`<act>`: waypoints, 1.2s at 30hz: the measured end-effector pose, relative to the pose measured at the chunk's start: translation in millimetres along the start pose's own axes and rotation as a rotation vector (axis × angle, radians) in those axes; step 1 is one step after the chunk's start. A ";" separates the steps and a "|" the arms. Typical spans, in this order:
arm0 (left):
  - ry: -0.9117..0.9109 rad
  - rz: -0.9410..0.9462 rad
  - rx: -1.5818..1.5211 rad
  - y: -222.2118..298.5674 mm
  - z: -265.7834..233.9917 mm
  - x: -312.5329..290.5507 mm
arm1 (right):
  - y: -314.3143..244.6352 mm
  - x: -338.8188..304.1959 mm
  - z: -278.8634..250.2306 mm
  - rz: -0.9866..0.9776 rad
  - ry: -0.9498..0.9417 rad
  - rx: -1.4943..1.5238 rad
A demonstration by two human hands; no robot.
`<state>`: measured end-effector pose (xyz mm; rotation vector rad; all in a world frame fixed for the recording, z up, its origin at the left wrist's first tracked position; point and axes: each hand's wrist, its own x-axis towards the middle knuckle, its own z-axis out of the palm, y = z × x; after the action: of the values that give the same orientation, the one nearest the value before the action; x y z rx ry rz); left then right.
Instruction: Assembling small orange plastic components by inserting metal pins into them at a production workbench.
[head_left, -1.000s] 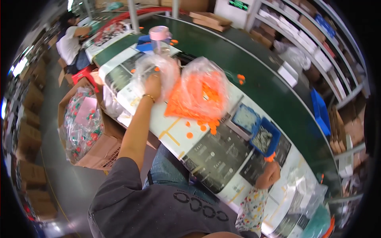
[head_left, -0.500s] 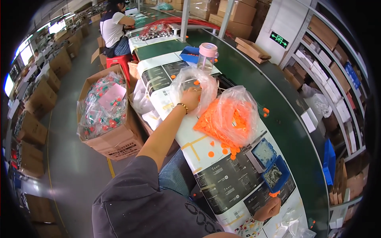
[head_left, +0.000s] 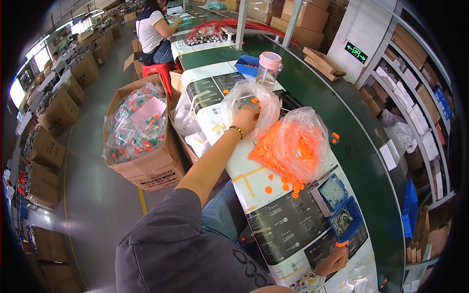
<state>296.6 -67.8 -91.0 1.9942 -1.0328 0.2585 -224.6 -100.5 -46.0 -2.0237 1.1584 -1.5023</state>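
Observation:
My left hand [head_left: 246, 118] reaches into the mouth of a clear plastic bag [head_left: 230, 103]. Its fingers look curled, with a bit of orange at their tips; the bag's film partly covers them. A few small orange plastic pieces [head_left: 255, 100] show inside that bag. Just right of it lies a fuller clear bag of orange discs [head_left: 276, 149], some spilled as loose discs [head_left: 286, 187] on the paper. Close to the front edge, my right hand [head_left: 332, 262] is closed; what it holds is hidden. Orange pieces [head_left: 342, 243] sit at its fingers, below a blue tray of small metal parts [head_left: 345, 220].
Another blue box [head_left: 333, 189] adjoins the tray. Beyond the bags stand a pink-lidded bottle [head_left: 269, 68] and a blue bin [head_left: 246, 65]. A carton of bagged red and green parts [head_left: 141, 168] is at the left. A co-worker [head_left: 155, 31] sits at the far end.
The view has shifted slightly, so the scene sits further right. My left hand remains in the bag, its fingers turned a little, with orange now showing at them. My right hand stays closed beside the tray.

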 end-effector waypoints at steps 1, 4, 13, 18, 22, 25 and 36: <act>0.000 0.014 -0.001 -0.5 0.0 0.5 | 0.9 0.2 -0.1 -0.003 0.000 -0.003; 0.043 0.029 -0.052 -0.1 1.7 0.8 | 2.9 1.0 -0.5 0.003 -0.010 -0.013; 0.276 -0.066 -0.238 7.4 -8.0 0.3 | 8.3 0.2 1.2 -0.036 0.002 0.019; 0.332 -0.173 -0.344 6.0 -5.5 0.8 | 13.2 0.1 -0.2 -0.044 0.014 0.001; 0.344 -0.139 -0.396 1.4 -1.5 2.5 | 10.1 -0.1 0.7 -0.062 0.013 -0.018; 0.334 -0.115 -0.391 0.0 1.7 2.6 | 9.7 -0.2 -0.8 -0.054 0.002 -0.017; 0.299 -0.152 -0.342 -2.4 -1.0 2.7 | 5.3 0.2 -1.0 -0.002 -0.004 -0.014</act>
<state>300.3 -68.0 -90.4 1.6533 -0.6800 0.2682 -227.6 -103.7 -49.2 -2.0371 1.1688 -1.4940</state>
